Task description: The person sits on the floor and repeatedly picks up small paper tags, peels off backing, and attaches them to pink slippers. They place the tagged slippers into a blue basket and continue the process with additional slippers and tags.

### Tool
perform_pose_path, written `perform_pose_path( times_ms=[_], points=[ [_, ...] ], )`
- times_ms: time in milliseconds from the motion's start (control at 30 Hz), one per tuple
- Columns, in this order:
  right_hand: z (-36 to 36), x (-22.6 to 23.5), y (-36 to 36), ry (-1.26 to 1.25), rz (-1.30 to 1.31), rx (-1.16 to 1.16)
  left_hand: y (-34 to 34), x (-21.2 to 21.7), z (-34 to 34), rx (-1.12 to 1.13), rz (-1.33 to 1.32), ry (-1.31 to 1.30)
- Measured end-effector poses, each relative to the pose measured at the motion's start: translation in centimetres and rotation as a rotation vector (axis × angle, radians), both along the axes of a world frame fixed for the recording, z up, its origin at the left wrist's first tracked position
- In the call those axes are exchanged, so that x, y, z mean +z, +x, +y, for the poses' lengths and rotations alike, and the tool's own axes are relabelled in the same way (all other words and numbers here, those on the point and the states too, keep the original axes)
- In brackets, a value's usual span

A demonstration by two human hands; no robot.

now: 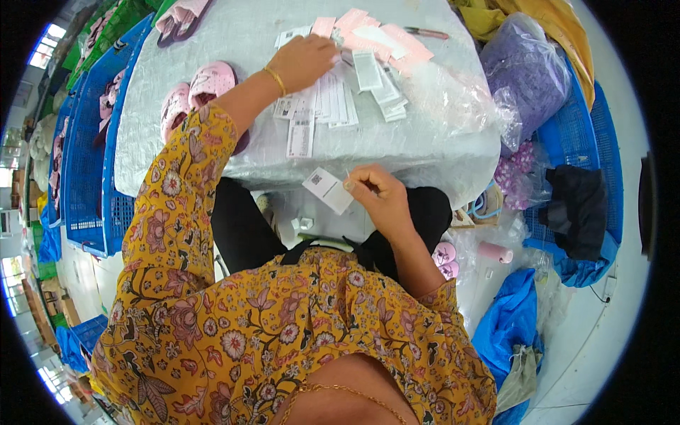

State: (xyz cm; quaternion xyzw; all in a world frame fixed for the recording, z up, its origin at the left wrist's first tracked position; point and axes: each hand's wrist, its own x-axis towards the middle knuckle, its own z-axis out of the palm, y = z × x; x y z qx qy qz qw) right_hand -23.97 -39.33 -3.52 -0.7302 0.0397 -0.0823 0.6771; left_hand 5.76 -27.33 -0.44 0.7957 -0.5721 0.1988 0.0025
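Observation:
My right hand (381, 201) pinches a white hang tag (328, 190) with a black square code by its corner, just off the table's near edge. Across the table, my left hand (308, 61) reaches over the tags with its fingers bent and closed; what lies between its fingertips is hidden. Below it, several long white printed labels (327, 103) lie side by side, with one label (300, 136) nearer to me. Right of that hand sits a loose pile of white tags (379, 83). Pink cards (354, 30) are scattered behind.
Left of my forearm lies a pair of pink slippers (212, 79) on the plastic-covered table (411, 145). A pen (428, 33) and clear plastic bags (457, 99) lie at the right. Blue crates (85, 170) flank the table, and a bag of purple items (525, 71) rests on the right one.

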Motion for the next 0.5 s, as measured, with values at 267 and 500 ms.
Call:
perform_pose_path(
  times_ms=[267, 500],
  points=[
    [0.0, 0.3, -0.7, 0.125, 0.086, -0.062, 0.8, -0.6, -0.4, 0.059, 0.221, -0.015],
    [0.1, -0.1, -1.0, 0.135, 0.121, -0.070, 3.2, 0.8, 0.7, 0.301, 0.804, -0.028]
  ],
)
